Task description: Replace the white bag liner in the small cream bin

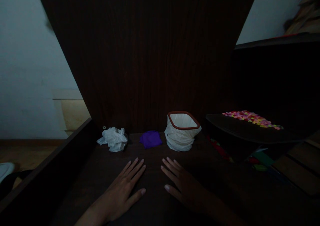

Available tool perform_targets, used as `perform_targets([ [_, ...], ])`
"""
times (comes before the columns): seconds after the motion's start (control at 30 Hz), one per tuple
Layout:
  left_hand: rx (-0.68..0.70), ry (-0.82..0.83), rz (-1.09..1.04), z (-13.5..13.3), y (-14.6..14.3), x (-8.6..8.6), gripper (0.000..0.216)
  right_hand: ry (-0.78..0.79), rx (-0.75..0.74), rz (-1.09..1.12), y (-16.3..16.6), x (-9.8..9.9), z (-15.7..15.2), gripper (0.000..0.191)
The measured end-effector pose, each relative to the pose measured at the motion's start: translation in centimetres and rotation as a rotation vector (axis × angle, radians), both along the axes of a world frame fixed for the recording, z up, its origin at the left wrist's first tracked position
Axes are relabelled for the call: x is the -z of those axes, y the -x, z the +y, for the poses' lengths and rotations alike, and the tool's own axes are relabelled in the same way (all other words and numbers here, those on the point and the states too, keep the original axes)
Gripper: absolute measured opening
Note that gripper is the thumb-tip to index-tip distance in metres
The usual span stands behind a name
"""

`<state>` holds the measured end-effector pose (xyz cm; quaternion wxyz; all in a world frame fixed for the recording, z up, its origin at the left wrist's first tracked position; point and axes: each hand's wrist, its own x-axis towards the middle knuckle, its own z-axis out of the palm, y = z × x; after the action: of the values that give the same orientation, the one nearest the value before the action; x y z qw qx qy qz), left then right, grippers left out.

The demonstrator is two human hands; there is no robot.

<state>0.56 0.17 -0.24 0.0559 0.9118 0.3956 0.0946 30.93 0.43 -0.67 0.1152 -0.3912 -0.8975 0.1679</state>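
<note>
Both of my hands lie flat on the dark wooden surface (152, 199), holding nothing. My left hand (126, 186) has its fingers stretched forward and its thumb spread out. Facing it, my right hand (181, 184) rests with fingers extended, in deeper shadow. Beyond my left fingertips is a crumpled white plastic bag (113, 139). A folded purple cloth or bag (151, 139) sits between the two hands, farther back. Past my right fingertips stands a small bin lined with a white bag (181, 141), its reddish-brown square rim (196, 122) holding the liner. Neither hand touches these things.
A tall dark panel (150, 59) rises behind. On the right, a dark shelf (232, 127) bears a strip of small colourful pieces (252, 118), with red and green items below. A raised side board (50, 162) borders the left. A small ring (104, 127) lies near the white bag.
</note>
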Motion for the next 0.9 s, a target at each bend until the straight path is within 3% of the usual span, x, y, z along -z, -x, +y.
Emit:
perform_targets([
  [0.2, 0.014, -0.013, -0.032, 0.1, 0.0, 0.0, 0.071, 0.045, 0.013, -0.035, 0.1, -0.3, 0.0, 0.061],
  [0.57, 0.002, 0.01, 0.005, 0.0, 0.0, -0.2, 0.068, -0.058, -0.01, 0.023, -0.1, 0.5, 0.0, 0.057],
  [0.73, 0.014, 0.026, -0.026, 0.1, 0.0, -0.2, 0.068, -0.386, 0.023, 0.155, -0.4, -1.1, 0.4, 0.046],
  [0.9, 0.013, 0.037, -0.041, 0.0, -0.1, -0.3, 0.067, -0.778, 0.178, 0.284, -1.5, -5.4, 1.3, 0.041],
])
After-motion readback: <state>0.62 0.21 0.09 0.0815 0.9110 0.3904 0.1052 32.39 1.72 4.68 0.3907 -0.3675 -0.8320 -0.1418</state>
